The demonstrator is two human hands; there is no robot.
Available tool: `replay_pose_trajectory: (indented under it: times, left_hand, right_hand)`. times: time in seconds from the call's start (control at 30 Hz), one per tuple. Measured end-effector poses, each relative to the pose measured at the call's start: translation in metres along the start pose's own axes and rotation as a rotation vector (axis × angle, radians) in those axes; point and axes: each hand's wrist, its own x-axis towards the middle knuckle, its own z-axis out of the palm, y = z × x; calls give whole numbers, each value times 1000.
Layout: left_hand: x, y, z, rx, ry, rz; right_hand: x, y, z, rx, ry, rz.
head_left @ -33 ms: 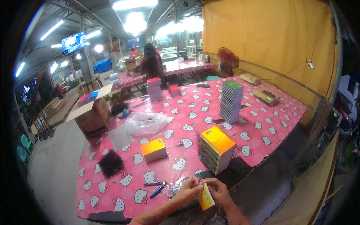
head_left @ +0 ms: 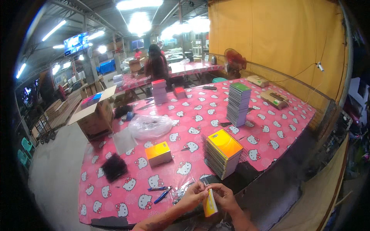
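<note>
At the near edge of the table, my left hand (head_left: 195,194) and my right hand (head_left: 225,197) meet with bent fingers at the top of a small yellow notebook (head_left: 211,206). Both hands pinch its upper end, and its lower part hangs tilted beneath them. The fingertips cover whatever lies along that end. Just beyond my hands stands a stack of yellow-orange spiral notebooks (head_left: 224,148) with wire bindings. To the left of my left hand lie blue-handled cutting pliers (head_left: 162,195). Farther left sits a shorter block of yellow-covered pads (head_left: 158,154).
A pink patterned cloth (head_left: 200,133) covers the table. On it are a black pile of binding wires (head_left: 114,168), a clear plastic bag (head_left: 149,127), a green-topped notebook stack (head_left: 237,106) and an open carton (head_left: 95,118). Another person (head_left: 156,65) stands beyond, near a red fan (head_left: 234,62).
The small yellow notebook has turned slightly and shows more edge-on, its lower end a little farther left. Both hands stay in nearly the same place.
</note>
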Motion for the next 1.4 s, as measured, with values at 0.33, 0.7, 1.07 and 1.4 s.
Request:
replay_pose_trajectory:
  times: [0.33, 0.7, 1.07, 1.4]
  left_hand:
    - [-67, 55, -95, 1826, 446, -43]
    - [-107, 44, -91, 1929, 663, -104]
    - [-81, 32, -45, 140, 665, -347]
    - [-84, 23, -52, -128, 568, -297]
  right_hand:
    - [21, -24, 20, -993, -73, -242]
    - [36, 31, 40, -1303, -81, -212]
    - [41, 24, 50, -1267, -88, -18]
    - [43, 22, 52, -1241, -61, -37]
